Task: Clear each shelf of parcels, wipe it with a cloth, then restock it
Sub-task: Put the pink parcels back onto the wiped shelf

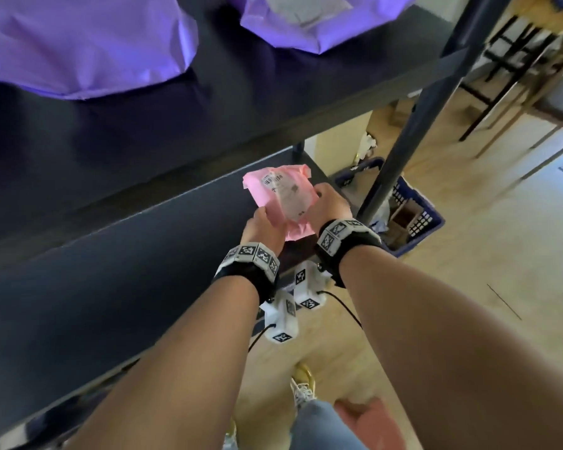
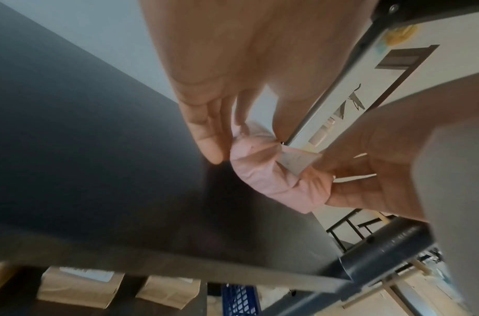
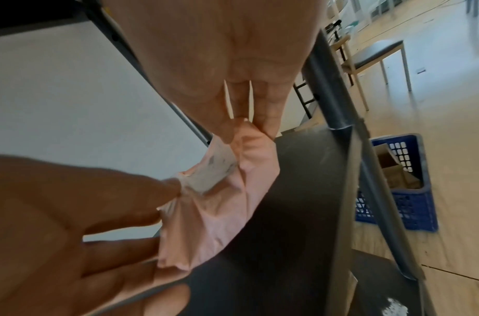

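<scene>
From the head view, both hands hold one pink parcel over the right end of the middle shelf, its white label facing up. The left hand grips the parcel's near left edge, and the right hand takes its right edge, so the parcel lies between the two and a little beyond them. Two purple parcels sit on the shelf above, and a blue crate stands on the floor to the right, past the shelf post.

In the left wrist view, the left hand's fingers run nearly straight along the parcel's end, while the thumb is hidden behind it (whether it pinches there I cannot tell from this angle). Brown paper parcels lie on a lower shelf.

In the right wrist view, the right hand's fingertips pinch the parcel's far corner, gathering the wrapping into creases; the parcel hangs just above the dark shelf surface, though I cannot be sure it is clear of it.

The step in hand looks like either setting the parcel down or lifting it off; I cannot tell which. Either way, it would go best with the parcel kept level and label up. The wrapping is thin and slack, so support under the body would be safer than corner pinches.
</scene>
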Motion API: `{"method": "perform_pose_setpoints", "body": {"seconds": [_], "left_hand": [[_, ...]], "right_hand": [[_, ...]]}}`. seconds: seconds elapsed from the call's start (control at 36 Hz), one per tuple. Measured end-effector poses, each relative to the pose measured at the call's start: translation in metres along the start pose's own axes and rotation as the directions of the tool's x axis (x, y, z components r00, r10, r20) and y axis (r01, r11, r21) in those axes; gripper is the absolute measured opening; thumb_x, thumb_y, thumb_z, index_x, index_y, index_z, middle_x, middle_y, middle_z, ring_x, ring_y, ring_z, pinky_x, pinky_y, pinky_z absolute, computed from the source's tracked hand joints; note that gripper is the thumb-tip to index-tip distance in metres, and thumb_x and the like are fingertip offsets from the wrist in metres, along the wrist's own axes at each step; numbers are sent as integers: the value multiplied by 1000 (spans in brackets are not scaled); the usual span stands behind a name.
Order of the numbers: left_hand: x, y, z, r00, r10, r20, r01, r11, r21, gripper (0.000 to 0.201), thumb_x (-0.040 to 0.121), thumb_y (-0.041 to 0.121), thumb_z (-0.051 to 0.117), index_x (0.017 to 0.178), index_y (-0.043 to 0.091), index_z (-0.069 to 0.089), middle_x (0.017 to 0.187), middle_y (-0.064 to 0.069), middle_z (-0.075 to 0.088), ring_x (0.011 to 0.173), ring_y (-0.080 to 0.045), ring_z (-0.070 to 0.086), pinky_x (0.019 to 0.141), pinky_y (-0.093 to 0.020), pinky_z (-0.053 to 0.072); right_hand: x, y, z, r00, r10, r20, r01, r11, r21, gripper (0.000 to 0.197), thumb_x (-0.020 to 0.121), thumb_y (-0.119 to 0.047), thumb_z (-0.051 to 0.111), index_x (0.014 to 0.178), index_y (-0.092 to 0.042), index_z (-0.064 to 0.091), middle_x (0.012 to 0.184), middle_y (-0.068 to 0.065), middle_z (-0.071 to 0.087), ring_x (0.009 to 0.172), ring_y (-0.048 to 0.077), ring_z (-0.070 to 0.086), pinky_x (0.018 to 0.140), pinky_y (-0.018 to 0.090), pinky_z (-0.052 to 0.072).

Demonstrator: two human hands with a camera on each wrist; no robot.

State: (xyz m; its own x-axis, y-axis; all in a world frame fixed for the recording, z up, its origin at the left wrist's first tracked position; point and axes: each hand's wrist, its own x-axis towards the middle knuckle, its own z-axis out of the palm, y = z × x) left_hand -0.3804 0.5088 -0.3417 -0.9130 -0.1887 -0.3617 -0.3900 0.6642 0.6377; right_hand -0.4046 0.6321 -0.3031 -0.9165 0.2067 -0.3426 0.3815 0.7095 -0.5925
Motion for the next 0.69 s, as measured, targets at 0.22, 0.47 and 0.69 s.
{"method": "perform_pose_setpoints", "body": {"seconds": [0.22,0.47,0.69], "left_hand": [[19,16,5,996,-73,55,72,997,19,39,96,31,43,125,6,52,117,-16,61,108,-34,58,89,-38,46],[-16,-8,-4,996,-92,16,91,995,50,47,96,27,46,138,8,43,137,-13,51,123,-29,50,99,-34,40],[-94,-74,-52,986,-119,-115,124,991,42,47,98,34,44,138,11,43,138,-13,48,122,-29,51,98,-35,42]], "right_hand": [[33,3,5,1000,-29,-8,28,996,-90,46,87,-7,54,132,-12,46,128,14,53,122,32,51,96,40,45],[2,3,18,990,-119,-76,106,981,-161,50,89,-13,54,138,-10,42,135,14,40,130,30,34,104,41,38],[-86,-13,56,973,-229,0,224,953,-202,46,88,-7,52,133,-9,45,138,17,39,124,34,44,97,38,43]]}}
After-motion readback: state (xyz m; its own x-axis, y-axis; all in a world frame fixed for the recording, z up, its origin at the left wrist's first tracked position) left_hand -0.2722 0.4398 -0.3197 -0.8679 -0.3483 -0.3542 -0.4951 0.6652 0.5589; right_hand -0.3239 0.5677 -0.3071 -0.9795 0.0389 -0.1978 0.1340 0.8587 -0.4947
